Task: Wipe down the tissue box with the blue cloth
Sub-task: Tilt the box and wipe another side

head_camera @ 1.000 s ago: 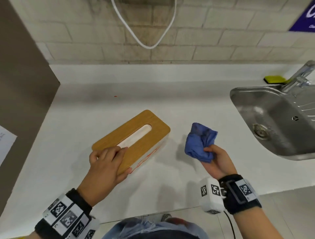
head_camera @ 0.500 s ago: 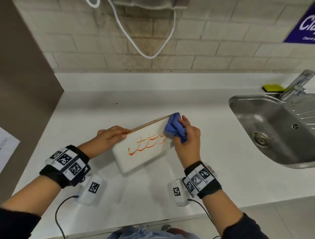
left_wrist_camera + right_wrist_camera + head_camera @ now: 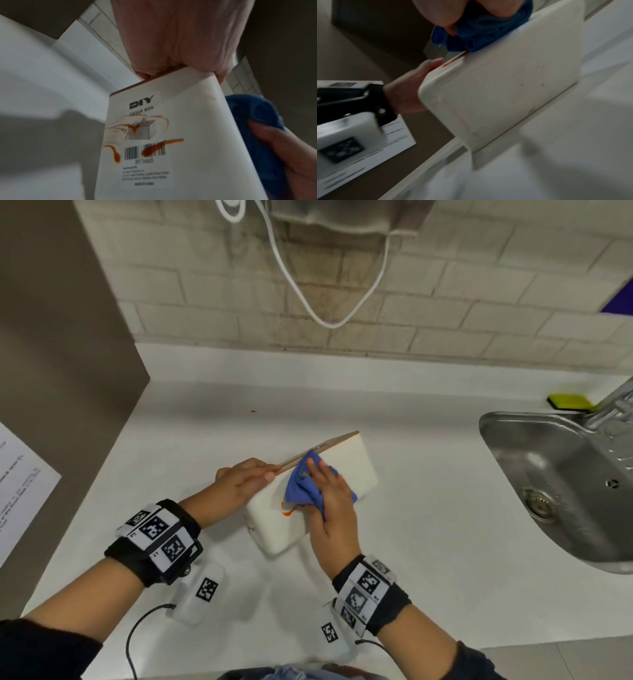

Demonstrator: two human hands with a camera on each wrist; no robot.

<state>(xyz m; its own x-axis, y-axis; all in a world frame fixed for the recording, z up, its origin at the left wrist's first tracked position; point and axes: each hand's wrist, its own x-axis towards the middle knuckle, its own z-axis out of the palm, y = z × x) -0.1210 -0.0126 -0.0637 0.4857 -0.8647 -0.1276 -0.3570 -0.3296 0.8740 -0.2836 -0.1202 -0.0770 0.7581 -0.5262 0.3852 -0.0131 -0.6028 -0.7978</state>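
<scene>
The tissue box [image 3: 356, 463] stands tipped on its long side on the white counter, its wooden lid facing away and a white face toward me. My left hand [image 3: 243, 477] grips its upper left edge. My right hand [image 3: 332, 501] holds the bunched blue cloth [image 3: 301, 487] and presses it against the middle of that face. A small orange stain [image 3: 286, 512] shows just below the cloth. In the left wrist view the labelled end of the tissue box [image 3: 171, 121] carries orange streaks [image 3: 154, 147], with the blue cloth [image 3: 254, 115] beside it.
A steel sink [image 3: 548, 474] with a tap [image 3: 616, 405] lies at the right, a yellow sponge [image 3: 568, 401] behind it. A white cable [image 3: 329, 316] hangs on the brick wall. A brown panel [image 3: 61, 371] with a paper sheet [image 3: 20, 481] borders the left.
The box went from lying flat, lid up, to standing on its side. The cloth reached its right end, then slid left across the face. Most orange lines there are gone.
</scene>
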